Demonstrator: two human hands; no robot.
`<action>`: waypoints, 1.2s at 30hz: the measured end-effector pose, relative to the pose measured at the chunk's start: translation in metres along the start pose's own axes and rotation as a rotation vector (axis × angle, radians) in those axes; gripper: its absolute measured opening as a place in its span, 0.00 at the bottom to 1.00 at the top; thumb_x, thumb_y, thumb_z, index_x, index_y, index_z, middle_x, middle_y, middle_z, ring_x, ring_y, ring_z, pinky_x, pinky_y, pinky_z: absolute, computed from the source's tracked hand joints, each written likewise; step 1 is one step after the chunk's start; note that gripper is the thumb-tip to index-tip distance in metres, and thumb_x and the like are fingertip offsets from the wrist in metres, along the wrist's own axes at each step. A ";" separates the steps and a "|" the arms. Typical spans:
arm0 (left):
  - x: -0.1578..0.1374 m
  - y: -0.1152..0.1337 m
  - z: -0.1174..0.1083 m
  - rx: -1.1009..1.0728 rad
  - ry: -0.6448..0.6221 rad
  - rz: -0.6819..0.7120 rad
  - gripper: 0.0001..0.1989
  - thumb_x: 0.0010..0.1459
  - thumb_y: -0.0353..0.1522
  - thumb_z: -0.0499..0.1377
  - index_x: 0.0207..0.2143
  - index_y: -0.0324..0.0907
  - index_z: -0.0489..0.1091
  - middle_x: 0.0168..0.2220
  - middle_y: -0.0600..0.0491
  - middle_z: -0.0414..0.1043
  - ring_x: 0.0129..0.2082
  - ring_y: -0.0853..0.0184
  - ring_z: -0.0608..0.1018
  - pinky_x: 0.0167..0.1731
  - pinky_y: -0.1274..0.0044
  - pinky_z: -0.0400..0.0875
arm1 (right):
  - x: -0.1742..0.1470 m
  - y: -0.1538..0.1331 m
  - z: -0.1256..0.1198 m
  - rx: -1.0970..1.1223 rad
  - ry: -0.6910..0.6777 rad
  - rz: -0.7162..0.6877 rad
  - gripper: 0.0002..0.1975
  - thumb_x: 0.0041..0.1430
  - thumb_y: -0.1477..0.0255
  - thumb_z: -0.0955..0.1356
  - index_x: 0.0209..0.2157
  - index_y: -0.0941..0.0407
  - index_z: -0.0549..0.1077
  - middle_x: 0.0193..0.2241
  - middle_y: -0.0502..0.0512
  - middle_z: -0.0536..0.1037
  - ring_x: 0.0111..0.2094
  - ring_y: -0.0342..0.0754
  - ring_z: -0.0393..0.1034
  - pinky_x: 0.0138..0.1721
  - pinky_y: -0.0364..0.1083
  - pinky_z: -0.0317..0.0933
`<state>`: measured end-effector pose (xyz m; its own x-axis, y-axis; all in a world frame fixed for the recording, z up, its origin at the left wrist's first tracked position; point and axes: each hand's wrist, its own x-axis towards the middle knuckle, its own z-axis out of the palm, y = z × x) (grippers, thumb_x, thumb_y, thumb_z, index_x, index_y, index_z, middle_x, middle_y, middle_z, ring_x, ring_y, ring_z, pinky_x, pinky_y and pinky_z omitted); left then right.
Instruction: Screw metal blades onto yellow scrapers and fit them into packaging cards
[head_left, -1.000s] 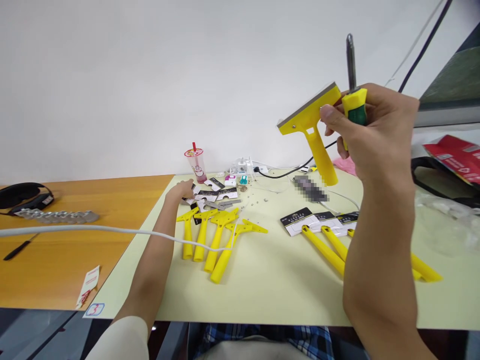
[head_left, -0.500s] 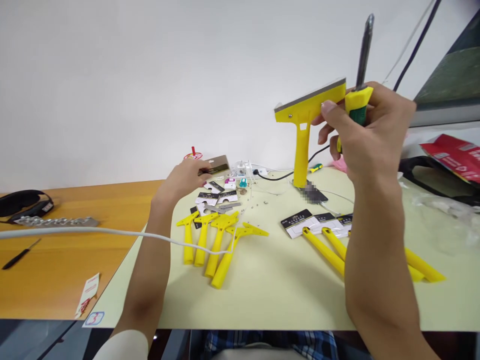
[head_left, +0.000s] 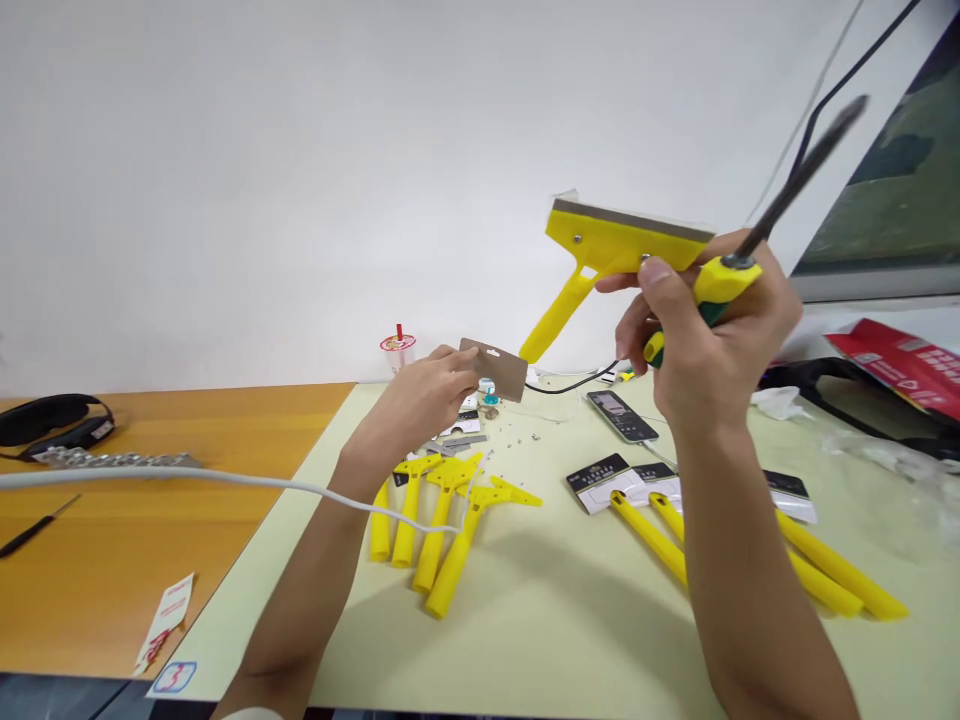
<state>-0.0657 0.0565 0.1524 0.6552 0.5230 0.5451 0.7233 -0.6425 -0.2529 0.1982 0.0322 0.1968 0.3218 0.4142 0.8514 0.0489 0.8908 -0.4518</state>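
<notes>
Raised above the table, my right hand (head_left: 712, 330) is closed on a yellow scraper (head_left: 622, 240) with a grey blade edge along its top and two screws in its head. The same hand also clasps a screwdriver (head_left: 727, 285) with a yellow-green handle, its shaft pointing up to the right. My left hand (head_left: 431, 390) pinches a brown-backed hang card (head_left: 495, 370) with a cut-out, close to the tip of the scraper's handle. Below lie several yellow scraper handles (head_left: 454, 560). More yellow scrapers (head_left: 649, 540) with black-and-white cards (head_left: 604, 482) lie partly behind my right forearm.
A phone (head_left: 622, 415) with a cable lies mid-table. Small screws (head_left: 517, 440) and grey blades (head_left: 457, 443) are scattered further left. A white cable (head_left: 225, 478) crosses in front of my left arm. A lidded cup (head_left: 397, 348) stands by the wall; a red package (head_left: 900, 375) lies right.
My left hand has moved right with the card, bringing it near the scraper's handle. In my right hand, the scraper has tilted, its handle swinging left; the screwdriver now leans further right.
</notes>
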 end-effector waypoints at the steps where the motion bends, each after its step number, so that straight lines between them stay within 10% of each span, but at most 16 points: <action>1: 0.000 0.000 0.000 0.019 -0.009 0.005 0.14 0.69 0.23 0.58 0.42 0.43 0.83 0.65 0.48 0.77 0.53 0.57 0.81 0.43 0.68 0.81 | 0.000 -0.001 0.001 0.002 0.027 -0.030 0.15 0.61 0.71 0.74 0.34 0.49 0.63 0.29 0.48 0.85 0.14 0.44 0.67 0.10 0.47 0.47; 36: 0.000 0.029 -0.019 -0.036 0.308 0.173 0.17 0.68 0.17 0.55 0.50 0.42 0.77 0.48 0.49 0.86 0.46 0.60 0.83 0.42 0.68 0.80 | -0.003 0.004 -0.008 -0.084 -0.328 0.227 0.18 0.63 0.59 0.78 0.31 0.51 0.69 0.33 0.53 0.87 0.14 0.43 0.68 0.11 0.45 0.53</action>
<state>-0.0487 0.0273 0.1608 0.6665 0.2149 0.7139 0.5960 -0.7288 -0.3371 0.2055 0.0328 0.1903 0.0151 0.6480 0.7615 0.0929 0.7574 -0.6464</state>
